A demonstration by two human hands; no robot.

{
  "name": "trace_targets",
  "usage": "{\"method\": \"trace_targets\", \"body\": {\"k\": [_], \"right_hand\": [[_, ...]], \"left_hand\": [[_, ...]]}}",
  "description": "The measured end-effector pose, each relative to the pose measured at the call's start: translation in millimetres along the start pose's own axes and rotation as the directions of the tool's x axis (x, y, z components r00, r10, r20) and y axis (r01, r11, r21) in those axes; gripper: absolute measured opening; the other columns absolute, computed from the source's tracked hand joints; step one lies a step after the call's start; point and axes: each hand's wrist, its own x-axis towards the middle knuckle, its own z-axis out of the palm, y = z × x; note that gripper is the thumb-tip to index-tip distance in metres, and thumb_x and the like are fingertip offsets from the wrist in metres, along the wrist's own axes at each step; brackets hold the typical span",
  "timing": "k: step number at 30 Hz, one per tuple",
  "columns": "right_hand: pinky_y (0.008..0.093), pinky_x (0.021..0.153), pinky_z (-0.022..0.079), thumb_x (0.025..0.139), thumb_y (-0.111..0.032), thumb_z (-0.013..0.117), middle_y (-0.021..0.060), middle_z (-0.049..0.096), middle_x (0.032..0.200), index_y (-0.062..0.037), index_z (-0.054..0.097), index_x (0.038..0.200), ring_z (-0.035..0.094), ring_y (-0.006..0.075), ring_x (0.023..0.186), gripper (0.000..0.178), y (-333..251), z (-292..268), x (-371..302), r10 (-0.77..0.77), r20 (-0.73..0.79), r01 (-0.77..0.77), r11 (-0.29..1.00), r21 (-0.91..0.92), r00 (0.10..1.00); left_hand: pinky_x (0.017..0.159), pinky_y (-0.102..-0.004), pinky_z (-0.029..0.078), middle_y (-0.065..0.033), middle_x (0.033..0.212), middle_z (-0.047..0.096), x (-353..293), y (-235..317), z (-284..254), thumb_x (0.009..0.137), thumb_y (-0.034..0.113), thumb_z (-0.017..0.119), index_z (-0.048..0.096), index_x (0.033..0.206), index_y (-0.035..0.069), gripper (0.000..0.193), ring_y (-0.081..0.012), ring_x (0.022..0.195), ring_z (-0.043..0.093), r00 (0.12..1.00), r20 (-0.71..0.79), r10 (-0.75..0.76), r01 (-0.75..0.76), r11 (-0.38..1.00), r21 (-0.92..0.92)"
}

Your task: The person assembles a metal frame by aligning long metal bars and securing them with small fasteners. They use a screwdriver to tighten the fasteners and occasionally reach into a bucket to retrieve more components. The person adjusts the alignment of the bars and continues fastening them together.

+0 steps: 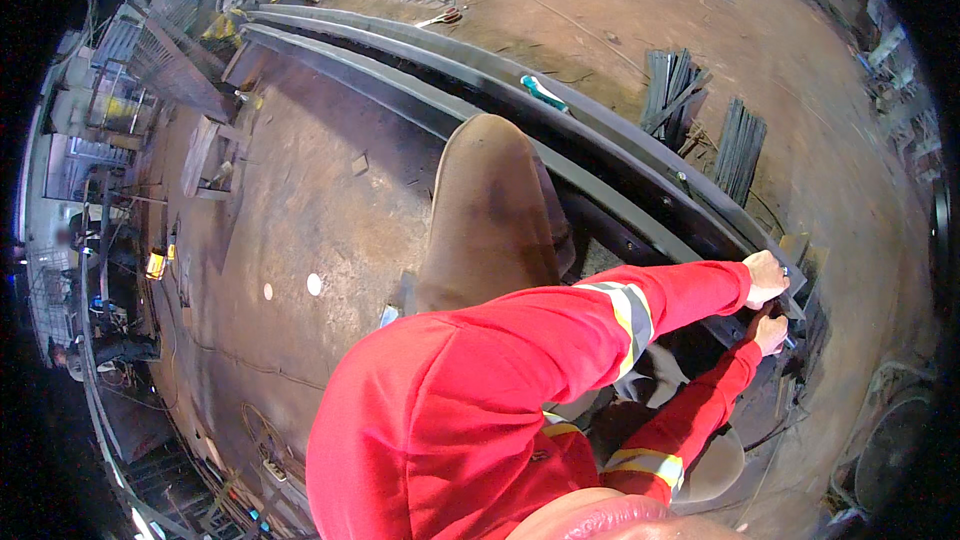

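Note:
Long dark steel beams [600, 152] run side by side from the upper left to the right. At their right end both my hands are close together. My left hand [765, 278] lies over the beam's end with its fingers curled; what they hold is hidden. Just below it, my right hand [768, 330] is closed against the end piece, and a small bluish glint shows beside its fingers. I cannot make out what it grips. A slender green and white object [543, 93] rests on the far beam. My knee [490, 210] is bent against the near beam.
Beyond the beams, bundles of flat metal strips [738, 150] lie on the brown floor. Red-handled pliers or cutters [440, 17] lie farther off. At left are a small metal stand [212, 160] and a yellow object [156, 264]. Clutter lines the right edge.

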Motion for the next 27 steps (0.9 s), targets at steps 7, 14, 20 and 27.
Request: {"method": "trace_targets", "body": {"k": [7, 14, 20, 27], "right_hand": [[0.0536, 0.081, 0.043, 0.081, -0.053, 0.056, 0.0148, 0.063, 0.101, -0.0038, 0.063, 0.101, 0.057, 0.035, 0.1, 0.053, 14.6, 21.6, 10.9, 0.026, -0.191, -0.014, 0.998, 0.065, 0.981], [0.0534, 0.085, 0.041, 0.084, -0.049, 0.053, 0.0138, 0.063, 0.105, -0.0079, 0.064, 0.101, 0.057, 0.035, 0.101, 0.046, 1.5, 5.9, 4.2, 0.076, -0.126, -0.066, 0.994, 0.086, 0.989], [0.0524, 0.089, 0.039, 0.083, -0.051, 0.055, 0.014, 0.062, 0.105, -0.0071, 0.065, 0.1, 0.053, 0.0345, 0.108, 0.048, 7.2, 9.5, 5.0, 0.097, -0.056, -0.096, 0.995, 0.02, 0.994], [0.0516, 0.089, 0.039, 0.085, -0.053, 0.051, 0.0145, 0.062, 0.109, -0.0045, 0.066, 0.098, 0.052, 0.0356, 0.107, 0.052, -9.7, -5.2, -6.6, 0.115, -0.094, -0.106, 0.99, 0.093, 0.989]], "left_hand": [[0.068, -0.0403, 0.051, -0.0113, 0.08, 0.066, 2.2, 4.4, -0.8, 0.057, 0.022, 0.071, 0.064, 0.087, 0.004, 0.035, -0.0287, 0.078, 0.065, 1.0, -0.031, 0.004, -0.005, 1.0, -0.026], [0.067, -0.0399, 0.051, -0.0111, 0.08, 0.066, 0.2, 2.6, 1.4, 0.058, 0.022, 0.07, 0.064, 0.087, 0.005, 0.034, -0.0286, 0.077, 0.065, 1.0, -0.025, -0.01, 0.01, 1.0, -0.013], [0.068, -0.0397, 0.051, -0.0115, 0.082, 0.066, 1.3, 3.9, -2.6, 0.059, 0.022, 0.07, 0.064, 0.087, 0.005, 0.033, -0.0281, 0.078, 0.065, 1.0, -0.005, 0.009, -0.009, 1.0, -0.01], [0.068, -0.0395, 0.051, -0.0117, 0.082, 0.066, -1.4, 2.5, -1.1, 0.06, 0.022, 0.069, 0.064, 0.088, 0.004, 0.033, -0.0279, 0.079, 0.066, 1.0, -0.016, -0.006, 0.006, 1.0, -0.011]]}}
